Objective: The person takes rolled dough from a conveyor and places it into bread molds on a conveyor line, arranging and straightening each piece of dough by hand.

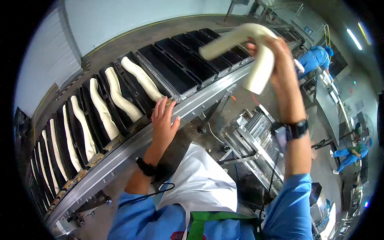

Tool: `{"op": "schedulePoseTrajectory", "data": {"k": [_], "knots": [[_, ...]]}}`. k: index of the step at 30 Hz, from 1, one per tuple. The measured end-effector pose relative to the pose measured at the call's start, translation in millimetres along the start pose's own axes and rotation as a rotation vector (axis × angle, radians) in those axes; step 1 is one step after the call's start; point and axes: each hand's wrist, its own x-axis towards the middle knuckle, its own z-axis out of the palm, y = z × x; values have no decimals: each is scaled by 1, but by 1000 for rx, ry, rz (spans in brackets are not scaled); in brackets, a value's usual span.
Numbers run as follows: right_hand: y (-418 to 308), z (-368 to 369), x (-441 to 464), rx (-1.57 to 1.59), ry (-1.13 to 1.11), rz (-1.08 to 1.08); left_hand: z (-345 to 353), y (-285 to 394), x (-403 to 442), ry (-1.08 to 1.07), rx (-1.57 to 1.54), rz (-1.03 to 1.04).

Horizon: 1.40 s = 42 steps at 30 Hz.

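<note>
A long pale dough roll [262, 66] hangs bent over my right hand [278, 52], raised above the conveyor's right side. My fingers are wrapped round its middle, and both of its ends droop. My left hand [163, 122] rests at the near end of a black baking pan [170, 86], fingers stretched out. Its fingertips touch or nearly touch the end of a dough strip [142, 78] lying in that pan. To the left, several more pans each hold one dough strip [102, 108]. Dark pans without dough [172, 62] continue to the right of my left hand.
A metal conveyor rail [204, 94] runs diagonally in front of me. A metal frame with a mesh belt [260, 132] stands at the right. Two people in blue, one farther back [314, 60] and one at the right edge [354, 154], are near other equipment.
</note>
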Motion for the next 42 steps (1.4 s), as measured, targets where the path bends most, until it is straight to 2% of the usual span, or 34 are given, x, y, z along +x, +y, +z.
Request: {"op": "schedulePoseTrajectory", "data": {"k": [2,4,6,7,9,10,12,14,16,18,19,20,23,24,25,26,27,29,30,31,32,34,35,36,38,39,40,41,42], "knots": [[31,13,24,-75,-270,141,9,-2,13,-30,3,3],[76,22,40,47,-509,287,19,10,29,22,-254,-97],[93,34,21,-118,-299,323,29,16,41,3,-263,-134],[96,34,15,-111,-400,368,36,6,40,32,-215,-159],[97,10,5,-99,-431,376,52,3,49,54,-120,-166],[98,-12,-1,-142,-435,388,56,4,52,48,-121,-168],[93,-69,-24,-296,-425,455,66,9,61,-83,222,-136],[93,-132,-57,-503,-342,540,73,5,62,-66,219,-174],[119,-233,-109,-817,-207,510,82,3,66,-82,322,-181],[128,-338,-176,-1185,-215,585,94,-5,77,-32,243,-172],[133,-392,-216,-1356,-204,618,80,13,89,-128,207,-326],[115,-407,-245,-1376,-173,636,67,29,100,-222,173,-482],[77,-465,-335,-1462,30,619,61,-23,133,-503,523,-284],[72,-491,-360,-1464,93,775,63,-35,146,-578,593,-256],[49,-478,-363,-1514,89,813,62,-32,158,-722,571,-271],[48,-494,-378,-1566,71,951,60,-30,169,-864,546,-292],[47,-507,-385,-1487,-18,1063,65,-55,172,-1005,512,-17],[66,-534,-409,-1448,-46,892,70,-73,181,-1098,537,-94],[60,-517,-395,-1431,-43,934,71,-79,178,-1187,539,-148],[54,-498,-373,-1357,29,1089,71,-83,169,-1194,546,-170],[63,-506,-370,-1352,5,1088,69,-86,160,-1083,549,-206],[84,-523,-366,-1717,130,955,63,-86,145,-851,555,-264],[83,-509,-343,-1880,84,973,67,-51,142,-853,678,-368],[89,-507,-326,-1876,81,960,80,-74,128,-791,664,-330],[101,-510,-301,-1823,89,716,90,-55,123,-718,657,-479],[114,-526,-297,-1739,-2,684,92,-40,116,-529,628,-524],[119,-519,-283,-1737,-2,682,93,-36,110,-527,631,-524],[127,-512,-265,-1802,14,795,95,-33,105,-436,641,-495],[132,-515,-258,-1869,-1,747,97,-31,103,-333,646,-459]]}}
